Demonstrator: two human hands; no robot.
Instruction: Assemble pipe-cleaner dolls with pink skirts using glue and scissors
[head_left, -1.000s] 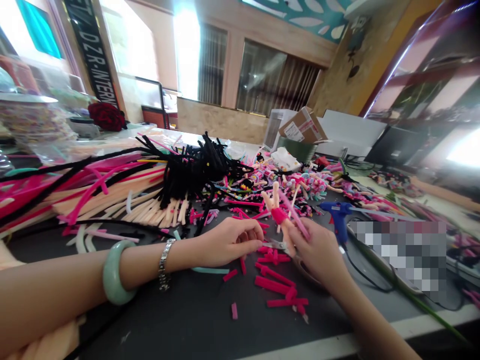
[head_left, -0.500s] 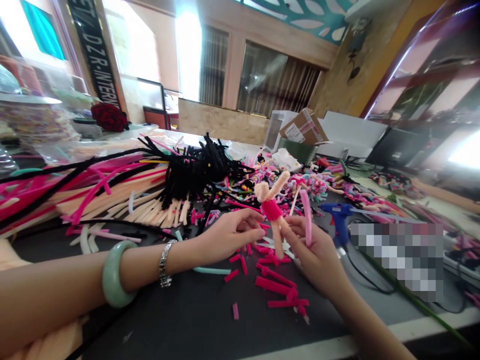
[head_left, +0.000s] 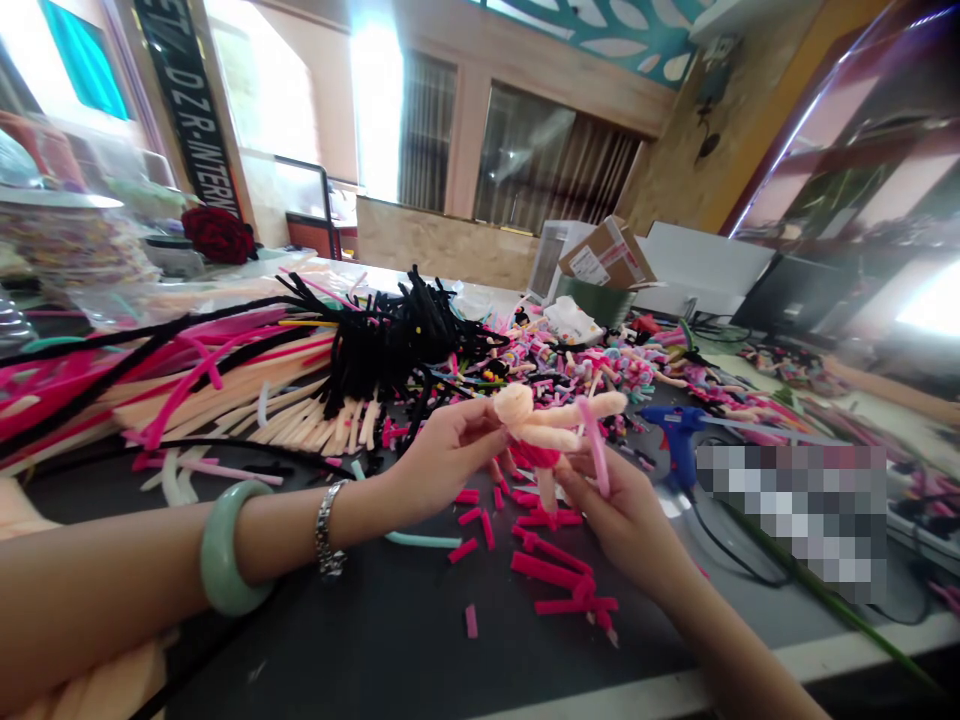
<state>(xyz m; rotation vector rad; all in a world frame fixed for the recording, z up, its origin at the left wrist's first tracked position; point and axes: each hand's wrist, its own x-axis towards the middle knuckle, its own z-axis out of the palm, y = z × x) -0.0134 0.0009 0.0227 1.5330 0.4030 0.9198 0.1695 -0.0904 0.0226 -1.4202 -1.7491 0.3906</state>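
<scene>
A small pipe-cleaner doll (head_left: 553,437), with a peach head and limbs and a red-pink body, is held between my two hands above the table. My left hand (head_left: 442,462), with a green bangle and a metal bracelet on its arm, pinches the doll just below its round head. Around its lower part, near the legs, are the closed fingers of my right hand (head_left: 628,510). That same hand also carries a bent light-pink pipe cleaner (head_left: 597,450), which sticks up from the fingers. The doll's body is partly hidden by its peach arms.
Short red-pink pipe-cleaner pieces (head_left: 551,573) lie below the hands. A blue glue gun (head_left: 677,445) stands right, its cord trailing. Black pipe cleaners (head_left: 397,340) and peach strips (head_left: 300,420) pile up left. Colourful small pieces and a cardboard box (head_left: 609,255) are behind.
My left hand has closed on the doll, where its fingers were apart from it before. The doll has turned and its arms now point right. My right hand keeps hold.
</scene>
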